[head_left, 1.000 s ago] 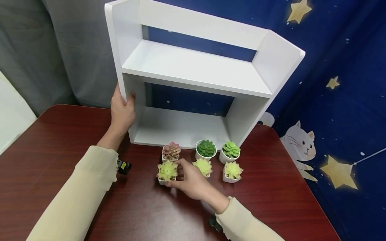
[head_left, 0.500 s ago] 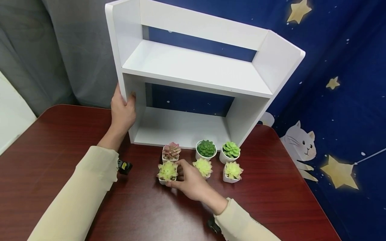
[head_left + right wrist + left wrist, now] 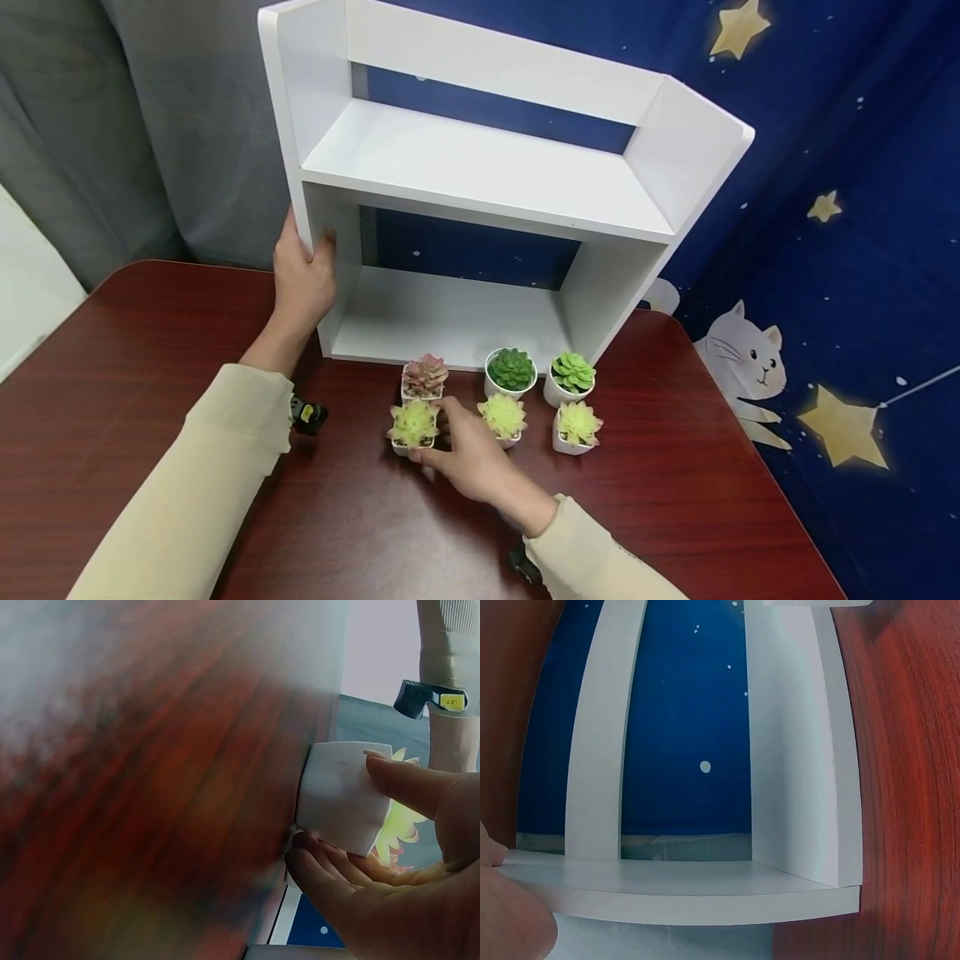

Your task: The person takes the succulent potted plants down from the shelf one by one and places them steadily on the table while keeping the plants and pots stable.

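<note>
My left hand (image 3: 303,279) grips the left side panel of a white two-tier shelf (image 3: 480,175), thumb on the inner face and fingers round the outside. In the left wrist view, part of that hand (image 3: 514,919) shows at the panel's edge. Thumb and fingers of my right hand (image 3: 474,462) pinch a square white pot (image 3: 337,795) with a yellow-green succulent (image 3: 414,423). The pot stands on the table, just in front of a pink succulent (image 3: 425,377). Right of the hand is another yellow-green succulent (image 3: 502,415), its pot partly hidden.
Along the shelf's front edge stand a dark green succulent (image 3: 512,369) and a bright green succulent (image 3: 573,372). A third yellow-green succulent (image 3: 577,423) is at the right. The dark red table (image 3: 360,517) meets a grey curtain (image 3: 195,133) and a blue star-printed curtain (image 3: 885,275).
The right wrist and sleeve have shifted slightly left, while the fingers keep their hold on the pot. The left hand, shelf and plants stay in place.
</note>
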A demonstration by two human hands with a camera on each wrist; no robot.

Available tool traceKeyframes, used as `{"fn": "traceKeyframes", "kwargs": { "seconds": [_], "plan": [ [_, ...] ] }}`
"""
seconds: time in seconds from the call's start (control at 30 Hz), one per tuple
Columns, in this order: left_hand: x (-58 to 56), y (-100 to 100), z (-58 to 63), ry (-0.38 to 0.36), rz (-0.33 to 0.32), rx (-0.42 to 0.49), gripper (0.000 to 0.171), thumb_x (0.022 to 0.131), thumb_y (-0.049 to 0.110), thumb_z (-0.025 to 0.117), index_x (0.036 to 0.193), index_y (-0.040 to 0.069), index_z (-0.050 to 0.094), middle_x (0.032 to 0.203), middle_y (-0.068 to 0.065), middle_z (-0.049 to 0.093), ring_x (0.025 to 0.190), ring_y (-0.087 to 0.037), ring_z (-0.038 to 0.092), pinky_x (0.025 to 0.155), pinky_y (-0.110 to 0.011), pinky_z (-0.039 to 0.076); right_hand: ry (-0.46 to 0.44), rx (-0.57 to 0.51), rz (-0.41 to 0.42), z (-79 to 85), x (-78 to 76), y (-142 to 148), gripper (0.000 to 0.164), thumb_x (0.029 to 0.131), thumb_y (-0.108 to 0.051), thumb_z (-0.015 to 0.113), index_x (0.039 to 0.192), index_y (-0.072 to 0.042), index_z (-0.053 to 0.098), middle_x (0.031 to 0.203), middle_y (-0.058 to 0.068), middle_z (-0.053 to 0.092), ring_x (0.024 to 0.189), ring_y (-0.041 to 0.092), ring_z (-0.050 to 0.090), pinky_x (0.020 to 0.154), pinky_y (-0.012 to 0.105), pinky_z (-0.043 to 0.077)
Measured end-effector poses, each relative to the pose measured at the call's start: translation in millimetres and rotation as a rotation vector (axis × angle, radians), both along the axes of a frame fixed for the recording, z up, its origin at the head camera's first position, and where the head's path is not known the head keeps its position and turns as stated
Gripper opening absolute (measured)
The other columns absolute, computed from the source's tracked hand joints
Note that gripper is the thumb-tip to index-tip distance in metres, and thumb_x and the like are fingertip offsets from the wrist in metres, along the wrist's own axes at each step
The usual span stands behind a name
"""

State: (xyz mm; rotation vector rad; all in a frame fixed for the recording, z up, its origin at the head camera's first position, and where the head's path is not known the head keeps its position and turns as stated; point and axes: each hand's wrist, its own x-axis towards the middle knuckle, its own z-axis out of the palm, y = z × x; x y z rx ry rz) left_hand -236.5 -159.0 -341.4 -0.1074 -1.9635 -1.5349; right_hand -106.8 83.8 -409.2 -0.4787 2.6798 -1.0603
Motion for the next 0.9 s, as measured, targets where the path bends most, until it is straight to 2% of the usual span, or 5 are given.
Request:
{"fn": "traceKeyframes", "kwargs": {
  "seconds": [0.33, 0.6, 0.9],
  "plan": [
    [-1.6, -2, -1.5, 0.005, -0.004, 0.006, 0.047, 0.103, 0.010, 0.047, 0.150, 0.009, 0.044, 0.148, -0.015, 0.052, 0.135, -0.029, 0.049, 0.114, -0.052, 0.037, 0.010, 0.025, -0.030, -0.9, -4.4, -6, 0.062, 0.089, -0.031, 0.078, 0.137, -0.005, 0.049, 0.123, 0.017, 0.067, 0.107, 0.028, 0.064, 0.097, 0.047, 0.051],
    [-1.6, -2, -1.5, 0.001, -0.009, 0.004, 0.047, 0.103, 0.011, 0.047, 0.150, 0.010, 0.044, 0.149, -0.015, 0.052, 0.136, -0.030, 0.049, 0.115, -0.053, 0.037, 0.029, 0.027, -0.040, -3.5, -9.6, -11, 0.061, 0.090, -0.031, 0.076, 0.137, -0.003, 0.048, 0.132, 0.019, 0.064, 0.122, 0.033, 0.061, 0.102, 0.048, 0.049],
    [-2.8, -1, -2.1, 0.002, -0.009, 0.007, 0.047, 0.103, 0.011, 0.047, 0.150, 0.011, 0.044, 0.149, -0.014, 0.052, 0.135, -0.029, 0.049, 0.115, -0.052, 0.037, 0.038, 0.033, -0.037, -2.6, -13.7, -13, 0.063, 0.092, -0.029, 0.075, 0.141, -0.001, 0.046, 0.140, 0.021, 0.060, 0.130, 0.035, 0.057, 0.107, 0.048, 0.047]
  ]
}}
